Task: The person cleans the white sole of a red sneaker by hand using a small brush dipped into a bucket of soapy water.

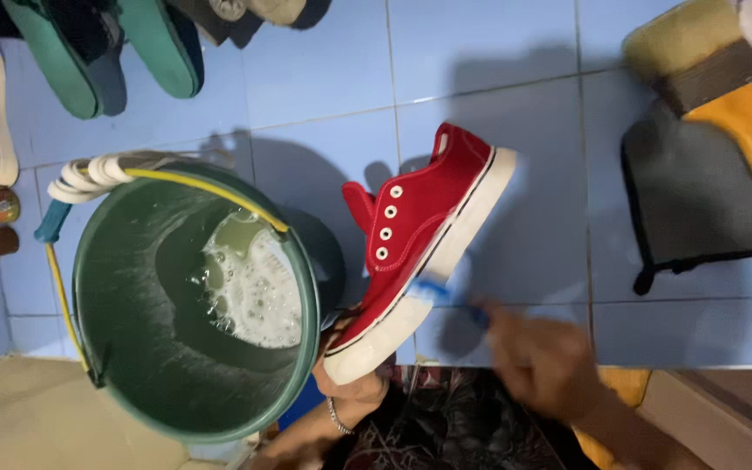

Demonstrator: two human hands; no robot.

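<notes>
No packages, labels, signs, screens visible

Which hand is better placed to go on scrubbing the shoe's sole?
The right hand, probably: it grips the blue brush, whose bristles sit on the white sole of the red shoe. The left hand holds the shoe's toe beside the green bucket.

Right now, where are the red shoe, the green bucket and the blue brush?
red shoe (411,222): head view, on the canvas side below the eyelets.
green bucket (124,322): head view, on the bare inner wall left of the suds.
blue brush (435,292): head view, on the blurred head against the white sole.
</notes>
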